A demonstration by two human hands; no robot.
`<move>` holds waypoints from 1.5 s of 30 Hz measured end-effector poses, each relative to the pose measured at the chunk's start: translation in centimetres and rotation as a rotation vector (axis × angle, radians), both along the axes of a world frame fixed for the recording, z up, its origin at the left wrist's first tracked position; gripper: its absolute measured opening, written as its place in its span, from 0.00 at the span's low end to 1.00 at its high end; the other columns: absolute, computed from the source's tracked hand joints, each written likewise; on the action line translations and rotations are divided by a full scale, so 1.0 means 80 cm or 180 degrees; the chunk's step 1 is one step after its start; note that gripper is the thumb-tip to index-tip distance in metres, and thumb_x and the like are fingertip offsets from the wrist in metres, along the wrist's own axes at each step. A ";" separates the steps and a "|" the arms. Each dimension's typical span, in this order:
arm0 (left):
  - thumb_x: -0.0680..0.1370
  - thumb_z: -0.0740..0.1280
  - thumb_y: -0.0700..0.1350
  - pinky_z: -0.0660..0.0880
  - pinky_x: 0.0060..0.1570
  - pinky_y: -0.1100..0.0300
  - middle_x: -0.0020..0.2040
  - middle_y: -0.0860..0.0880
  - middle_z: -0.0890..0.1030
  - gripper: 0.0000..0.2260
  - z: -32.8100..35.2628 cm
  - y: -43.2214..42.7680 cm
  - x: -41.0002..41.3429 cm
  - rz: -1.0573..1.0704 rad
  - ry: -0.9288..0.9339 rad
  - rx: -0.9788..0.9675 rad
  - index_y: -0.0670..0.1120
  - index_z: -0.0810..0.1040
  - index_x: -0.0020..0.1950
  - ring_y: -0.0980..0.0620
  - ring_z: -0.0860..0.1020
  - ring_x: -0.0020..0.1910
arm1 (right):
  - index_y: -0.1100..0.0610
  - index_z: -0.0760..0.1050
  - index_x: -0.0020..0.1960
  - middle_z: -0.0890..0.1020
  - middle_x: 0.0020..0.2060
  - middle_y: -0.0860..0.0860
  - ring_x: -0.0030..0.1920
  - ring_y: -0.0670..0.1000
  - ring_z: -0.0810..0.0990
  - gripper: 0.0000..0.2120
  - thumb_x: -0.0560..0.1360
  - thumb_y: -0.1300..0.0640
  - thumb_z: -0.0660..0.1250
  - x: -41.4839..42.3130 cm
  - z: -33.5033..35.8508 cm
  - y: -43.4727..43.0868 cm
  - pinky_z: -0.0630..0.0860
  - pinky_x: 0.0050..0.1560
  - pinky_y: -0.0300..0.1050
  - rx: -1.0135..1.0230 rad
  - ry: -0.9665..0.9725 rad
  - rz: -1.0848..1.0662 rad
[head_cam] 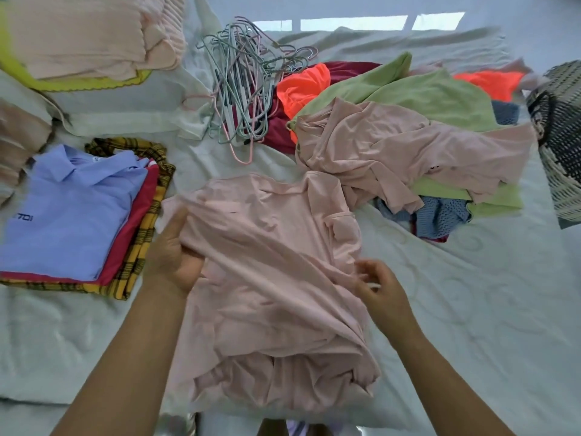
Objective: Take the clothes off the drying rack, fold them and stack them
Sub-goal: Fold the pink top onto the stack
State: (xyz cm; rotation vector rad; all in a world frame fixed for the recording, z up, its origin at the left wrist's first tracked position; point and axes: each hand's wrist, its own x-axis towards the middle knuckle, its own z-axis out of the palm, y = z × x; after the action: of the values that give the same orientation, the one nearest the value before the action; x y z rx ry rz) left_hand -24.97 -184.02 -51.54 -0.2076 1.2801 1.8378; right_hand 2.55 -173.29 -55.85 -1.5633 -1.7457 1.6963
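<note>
A crumpled pale pink garment point(270, 278) lies on the white bed in front of me. My left hand point(176, 253) grips its left edge, with fabric bunched under the thumb. My right hand point(380, 287) pinches the garment's right edge between thumb and fingers. To the left sits a folded stack point(72, 212) with a light blue polo shirt on top, then a red piece and a yellow plaid one beneath. A loose pile of unfolded clothes point(408, 127) lies at the right: pink, light green, orange, dark red and blue knit pieces.
A tangle of plastic hangers point(239, 86) lies at the top centre. Folded peach and yellow-green textiles point(85, 36) sit at the top left. A black and white woven basket point(559, 136) stands at the right edge. The white quilted bed cover point(471, 294) spreads around.
</note>
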 end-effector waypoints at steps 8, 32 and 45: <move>0.82 0.54 0.45 0.75 0.49 0.56 0.58 0.44 0.79 0.16 -0.051 -0.076 -0.006 0.0701 -0.0172 -0.0643 0.43 0.72 0.66 0.50 0.79 0.54 | 0.51 0.71 0.43 0.73 0.45 0.52 0.41 0.47 0.76 0.13 0.67 0.59 0.75 0.067 -0.096 -0.070 0.70 0.39 0.33 0.0121 -0.1040 0.0836; 0.38 0.84 0.44 0.73 0.53 0.51 0.53 0.45 0.83 0.38 -0.073 -0.185 0.010 0.0894 -0.0545 0.0132 0.45 0.84 0.48 0.48 0.79 0.55 | 0.52 0.76 0.43 0.76 0.42 0.51 0.40 0.47 0.76 0.03 0.74 0.58 0.68 0.125 -0.066 -0.084 0.69 0.40 0.36 0.0867 -0.0917 0.0942; 0.76 0.61 0.44 0.79 0.50 0.59 0.47 0.48 0.84 0.09 -0.075 -0.207 0.005 0.0948 -0.0045 0.0357 0.46 0.78 0.52 0.53 0.82 0.47 | 0.67 0.76 0.53 0.78 0.52 0.66 0.55 0.64 0.75 0.12 0.75 0.60 0.62 0.044 -0.097 -0.016 0.70 0.55 0.52 0.1269 -0.1612 -0.0568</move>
State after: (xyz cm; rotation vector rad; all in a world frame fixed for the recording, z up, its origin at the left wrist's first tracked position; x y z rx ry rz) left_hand -24.55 -200.57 -57.54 -0.3655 1.1807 2.1495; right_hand 6.07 -174.54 -63.64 -1.9802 -1.9336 0.8405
